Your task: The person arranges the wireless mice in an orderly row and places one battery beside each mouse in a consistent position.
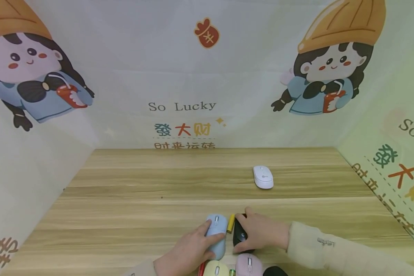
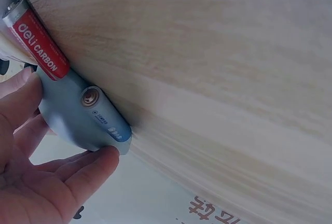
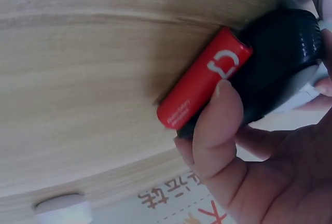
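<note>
In the head view my left hand [image 1: 186,247] holds a light blue computer mouse [image 1: 220,229] at the table's front, fingers over its top and side. My right hand [image 1: 263,230] grips a black mouse [image 1: 240,232] just right of it. A yellow battery [image 1: 230,223] lies between the two mice. In the left wrist view, a blue-and-grey battery [image 2: 106,114] lies along the blue mouse's side, with a red battery [image 2: 37,40] beyond it. In the right wrist view, a red battery [image 3: 205,79] lies along the black mouse, touched by a fingertip.
A pale yellow mouse [image 1: 215,269] and a pink mouse [image 1: 249,264] sit at the bottom edge, with a green battery [image 1: 232,272] between them. Right of these is a partly visible black object [image 1: 275,271]. A white mouse [image 1: 263,177] stands farther back on the wooden table [image 1: 141,184].
</note>
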Tool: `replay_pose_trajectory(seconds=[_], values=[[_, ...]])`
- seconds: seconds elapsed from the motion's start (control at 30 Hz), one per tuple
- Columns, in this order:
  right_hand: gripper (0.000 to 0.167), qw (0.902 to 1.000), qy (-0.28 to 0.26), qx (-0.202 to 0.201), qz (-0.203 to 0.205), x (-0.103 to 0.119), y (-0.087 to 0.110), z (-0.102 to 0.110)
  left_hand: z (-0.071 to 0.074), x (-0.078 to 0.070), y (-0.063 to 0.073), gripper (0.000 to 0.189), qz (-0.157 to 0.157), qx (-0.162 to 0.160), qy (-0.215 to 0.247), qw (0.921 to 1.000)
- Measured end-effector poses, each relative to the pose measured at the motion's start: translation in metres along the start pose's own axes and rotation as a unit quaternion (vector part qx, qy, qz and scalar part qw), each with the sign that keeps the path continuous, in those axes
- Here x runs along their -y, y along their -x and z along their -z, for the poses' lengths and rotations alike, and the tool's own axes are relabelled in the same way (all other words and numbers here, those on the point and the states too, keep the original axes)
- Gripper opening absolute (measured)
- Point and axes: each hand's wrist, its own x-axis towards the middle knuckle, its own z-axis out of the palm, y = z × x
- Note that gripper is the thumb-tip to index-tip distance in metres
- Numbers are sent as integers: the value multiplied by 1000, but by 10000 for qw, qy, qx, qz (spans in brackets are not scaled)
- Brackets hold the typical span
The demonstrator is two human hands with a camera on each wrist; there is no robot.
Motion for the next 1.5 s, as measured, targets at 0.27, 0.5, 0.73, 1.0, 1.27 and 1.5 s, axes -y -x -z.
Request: replay_pose_trajectory(seconds=[0.27,0.5,0.73,1.0,1.27,1.5], values=[[99,9996,57,17,-275,4,-2,-7,0,0,0,49,-21,18,-57,10000],[95,9993,61,-72,-355,8,-3,-7,-1,0,0,48,-45,-57,-90,9999],[94,9993,62,-17,-377,9,-4,-6,0,0,0,47,-51,-81,-129,9999],[92,9983,33,-524,-248,2,-9,14,-3,0,1,47,-47,-83,-15,10000],[90,9937,279,-1089,-22,-9,-50,52,-1,2,0,46,-33,-89,0,10000],[91,9954,237,-929,24,-17,-101,66,0,1,-1,46,46,46,18,10000]])
